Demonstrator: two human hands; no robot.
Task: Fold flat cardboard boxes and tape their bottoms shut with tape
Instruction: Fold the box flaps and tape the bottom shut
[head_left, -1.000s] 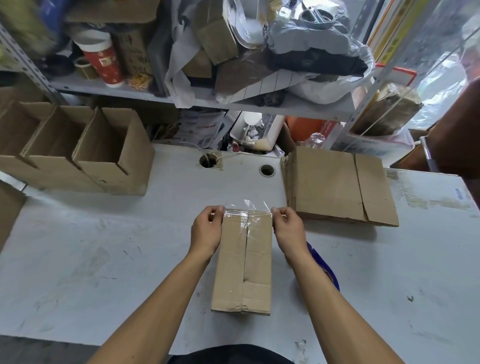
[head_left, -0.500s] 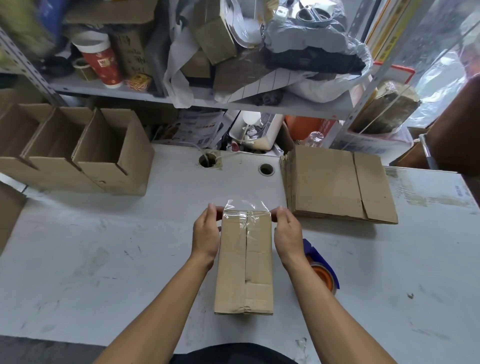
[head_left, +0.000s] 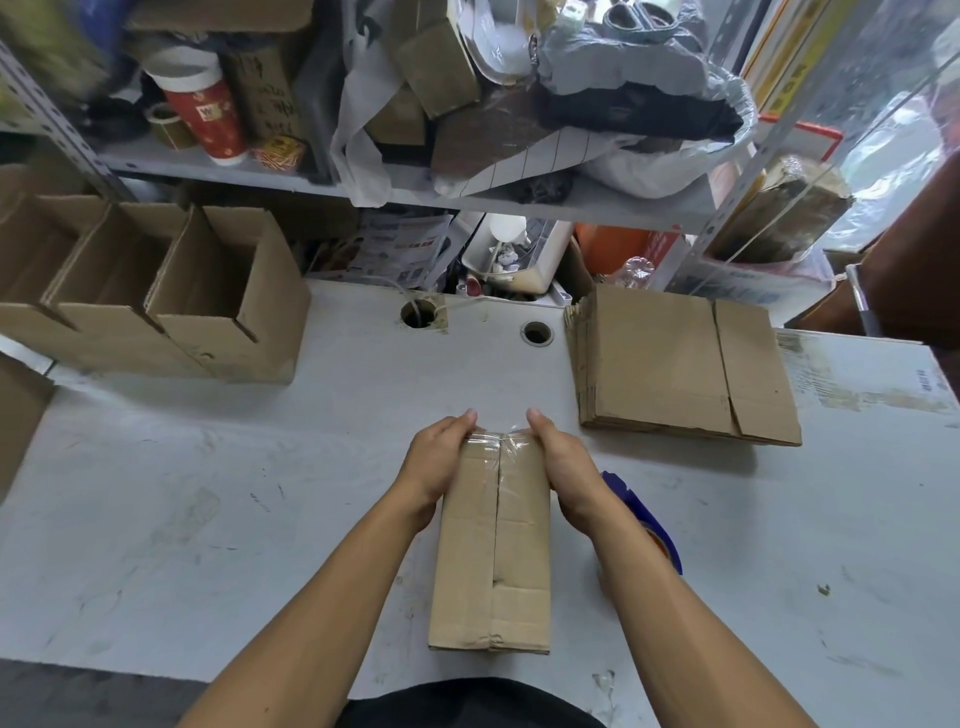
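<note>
head view: box (head_left: 493, 545) lying bottom-up at the near middle of the counter (head_left: 208, 493), clear tape (head_left: 501, 441) over its centre seam. left hand (head_left: 439, 462) and right hand (head_left: 563, 467), fingers straight, press the tape's far end down over the box edge; neither grip encloses anything. step in hand: sealing the bottom. next, judged: set this box aside and take a flat from the stack (head_left: 675, 369); tape dispenser (head_left: 644, 519) lies beside the right wrist.

Both hands (head_left: 439, 460) (head_left: 566, 462) flat against taped box (head_left: 493, 545) sides
</note>
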